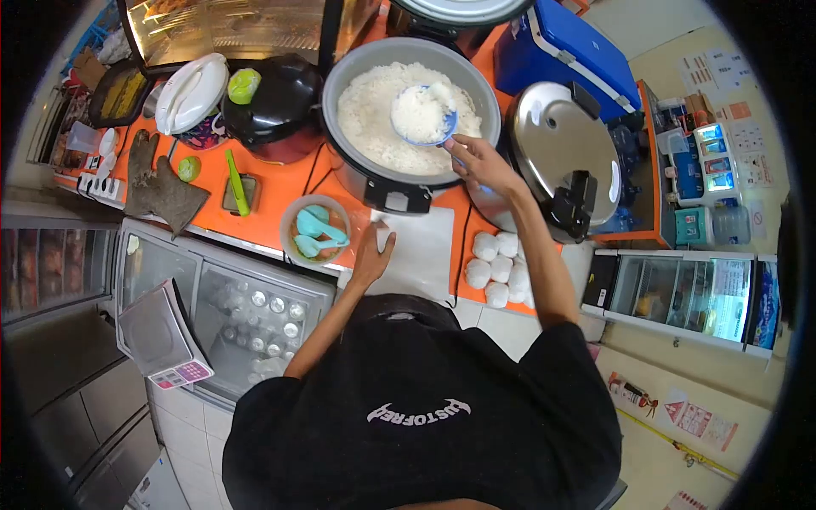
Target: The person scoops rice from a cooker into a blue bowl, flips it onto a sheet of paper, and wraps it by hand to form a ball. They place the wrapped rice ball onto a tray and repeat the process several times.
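One blue bowl (449, 129): it is carrying a heap of rice (418, 114) within the pot's mouth; the view is not showing whether its underside is touching the rice below.
Right hand (483, 163): it is gripping the bowl by its near right edge, fingers closing on the rim.
Pot (340, 78): it is holding loose white rice (367, 119) under the bowl, its grey rim circling the whole load.
Level bowl: a flat carry is probably serving best, since the rice is mounding high and the one-sided grip is leaving the far side unsupported; lifting well over the pot's rim would be sparing spills.
Left hand (372, 257): it is resting at the left edge of the white sheet (421, 251), fingers loosely extending; whether they are pinching it is not showing.
Sheet room: the sheet is lying on the near side of the pot, between the turquoise spoons (311, 223) and the white bundles (499, 270), and is seemingly offering the hands their widest space.
Right edge: the steel cooker (565, 140) is standing just beside the pot, making a rightward swing look tight.
Left edge: the black cooker (272, 102) is crowding the pot.
Near edge: the orange counter (280, 183) is ending close to the person's body.
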Motion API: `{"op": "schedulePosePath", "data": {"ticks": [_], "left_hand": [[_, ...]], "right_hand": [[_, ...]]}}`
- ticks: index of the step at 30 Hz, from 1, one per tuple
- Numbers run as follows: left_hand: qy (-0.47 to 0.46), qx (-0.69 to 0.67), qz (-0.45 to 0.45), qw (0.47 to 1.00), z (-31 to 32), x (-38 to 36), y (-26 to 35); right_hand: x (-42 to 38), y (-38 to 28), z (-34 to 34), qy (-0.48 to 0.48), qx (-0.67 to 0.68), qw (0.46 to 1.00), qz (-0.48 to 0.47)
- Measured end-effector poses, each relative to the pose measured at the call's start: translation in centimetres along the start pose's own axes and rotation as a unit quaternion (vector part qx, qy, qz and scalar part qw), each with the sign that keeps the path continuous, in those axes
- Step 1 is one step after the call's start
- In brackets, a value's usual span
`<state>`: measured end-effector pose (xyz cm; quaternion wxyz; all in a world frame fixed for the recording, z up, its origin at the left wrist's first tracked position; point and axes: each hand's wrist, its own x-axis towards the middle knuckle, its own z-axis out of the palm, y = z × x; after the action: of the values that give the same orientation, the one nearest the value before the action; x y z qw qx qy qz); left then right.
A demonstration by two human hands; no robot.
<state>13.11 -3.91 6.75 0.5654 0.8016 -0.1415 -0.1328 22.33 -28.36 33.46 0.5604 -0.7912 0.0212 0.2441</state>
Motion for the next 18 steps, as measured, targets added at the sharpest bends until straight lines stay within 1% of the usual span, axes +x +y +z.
{"op": "schedulePosePath", "data": {"ticks": [1, 2, 3, 4, 5, 6, 7, 8, 9, 11, 13, 14, 16, 17, 18], "left_hand": [[-0.056, -0.001, -0.020, 0.998, 1.7, -1.0, -1.8], [-0.205, 0.074, -0.033, 0.975, 3.3, -2.1, -2.5], [-0.350, 0.145, -0.044, 0.924, 4.8, -3.3, -3.3], [-0.357, 0.140, -0.052, 0.922, 6.6, -4.6, -4.5], [-0.342, 0.246, -0.039, 0.906, 8.2, -5.9, -5.9], [-0.328, 0.348, -0.025, 0.878, 9.4, -7.5, -6.7], [-0.321, 0.354, 0.003, 0.879, 9.5, -8.2, -6.7], [-0.316, 0.395, 0.024, 0.862, 9.6, -8.7, -6.6], [-0.314, 0.386, 0.027, 0.867, 9.6, -8.7, -6.3], [-0.313, 0.377, 0.031, 0.871, 9.5, -8.5, -6.4], [-0.220, 0.282, 0.042, 0.933, 9.3, -8.7, -6.6], [-0.155, 0.330, 0.045, 0.930, 9.4, -9.1, -6.4], [-0.070, 0.297, -0.020, 0.952, 9.0, -9.9, -5.9], [-0.074, 0.297, -0.023, 0.952, 9.0, -10.2, -5.6], [-0.067, 0.326, -0.033, 0.942, 8.9, -10.4, -5.4]], "right_hand": [[-1.9, 1.1, 0.9, 0.049, 0.041, 0.998, -0.013], [-4.0, 2.4, 1.9, 0.097, 0.082, 0.992, -0.022], [-6.2, 4.0, 2.9, 0.121, 0.079, 0.989, -0.033], [-8.6, 5.9, 4.1, 0.132, 0.114, 0.984, -0.033], [-11.1, 7.1, 5.2, 0.135, 0.136, 0.981, -0.017], [-13.3, 8.2, 6.3, 0.138, 0.159, 0.978, 0.003], [-15.1, 10.5, 7.2, 0.144, 0.148, 0.978, 0.032], [-16.8, 12.9, 8.3, 0.148, 0.137, 0.978, 0.060], [-18.0, 14.1, 9.1, 0.140, 0.170, 0.971, 0.098], [-18.8, 17.3, 10.4, 0.140, 0.178, 0.967, 0.116], [-18.7, 19.9, 10.9, 0.138, 0.165, 0.969, 0.122], [-18.4, 21.0, 11.1, 0.135, 0.168, 0.968, 0.125], [-17.3, 22.5, 10.9, 0.103, 0.166, 0.975, 0.108], [-16.7, 23.1, 10.8, 0.083, 0.170, 0.976, 0.104], [-16.3, 23.5, 11.0, 0.084, 0.174, 0.975, 0.110]]}}
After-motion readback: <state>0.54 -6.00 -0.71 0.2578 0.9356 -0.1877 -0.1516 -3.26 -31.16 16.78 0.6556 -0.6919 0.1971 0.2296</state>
